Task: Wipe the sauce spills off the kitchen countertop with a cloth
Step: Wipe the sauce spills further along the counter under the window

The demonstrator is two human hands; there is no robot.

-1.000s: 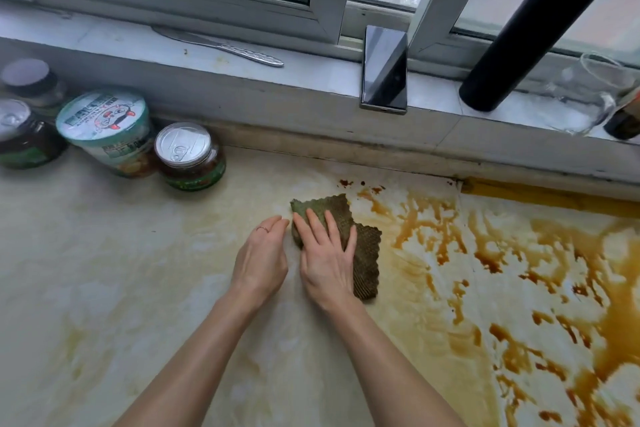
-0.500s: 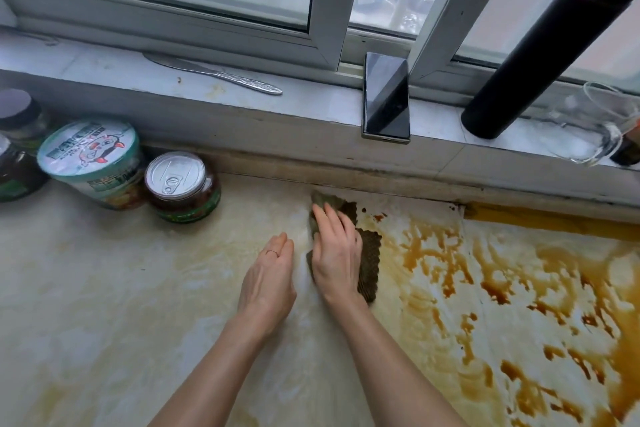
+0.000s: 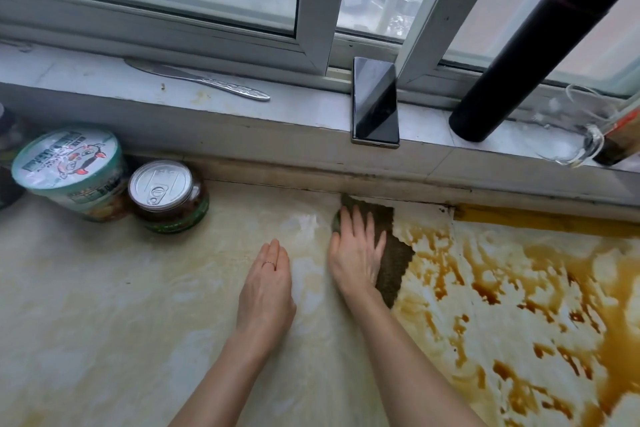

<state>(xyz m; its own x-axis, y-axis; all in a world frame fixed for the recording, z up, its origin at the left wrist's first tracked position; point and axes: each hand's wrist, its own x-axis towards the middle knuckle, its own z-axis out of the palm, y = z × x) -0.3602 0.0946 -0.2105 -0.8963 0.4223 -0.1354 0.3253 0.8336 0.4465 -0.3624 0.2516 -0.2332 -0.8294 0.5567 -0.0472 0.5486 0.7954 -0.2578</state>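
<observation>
A dark green-brown cloth (image 3: 393,253) lies flat on the pale marble countertop (image 3: 104,305), its far edge against the back wall under the sill. My right hand (image 3: 356,250) presses on it with straight fingers spread, covering its left part. My left hand (image 3: 266,284) rests flat on the bare counter just left of the cloth, a ring on one finger. Brown sauce spills (image 3: 519,305) spread over the counter to the right of the cloth, thickest at the far right. The counter to the left shows only faint yellowish smears.
A jar with a pull-tab lid (image 3: 166,196) and a tub with a printed lid (image 3: 71,170) stand at the back left. On the window sill lie a knife (image 3: 201,81), a phone (image 3: 374,104), a black tube (image 3: 512,55) and a glass jug (image 3: 575,135).
My right hand has pushed the cloth away from me, up to the back wall, over the small drops there. My left hand has stayed beside it on the counter.
</observation>
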